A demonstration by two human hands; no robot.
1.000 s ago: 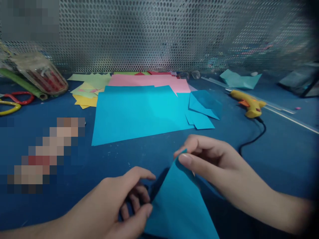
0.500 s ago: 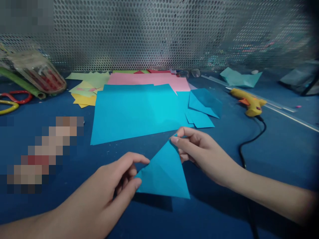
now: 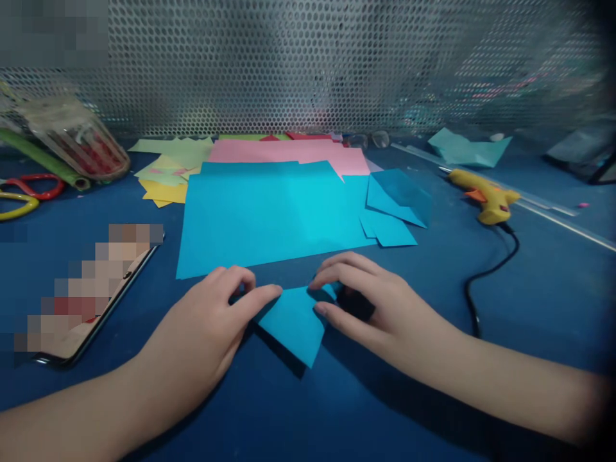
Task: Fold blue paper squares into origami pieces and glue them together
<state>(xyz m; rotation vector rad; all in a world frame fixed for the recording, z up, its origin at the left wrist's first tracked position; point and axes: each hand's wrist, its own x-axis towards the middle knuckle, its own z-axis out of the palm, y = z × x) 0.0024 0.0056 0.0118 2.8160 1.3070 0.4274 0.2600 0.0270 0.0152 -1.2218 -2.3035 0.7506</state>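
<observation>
A folded triangle of blue paper is between my two hands, one point facing me and its lower edge raised over its shadow. My left hand grips its left corner, thumb on top and the other fingers curled behind. At the right corner my right hand has thumb and forefinger bent about a small flap of the same paper. Just beyond lies a large blue sheet, with smaller blue pieces at its right side.
Pink paper and green-yellow scraps lie behind. Left are a phone, scissors and a clear jar. Right are a yellow glue gun with a black cord and a folded pale paper. A perforated metal panel stands behind.
The blue paper has been turned, and its point now faces me instead of away. My left hand has moved up to the left corner; my right hand has shifted slightly down to the right corner.
</observation>
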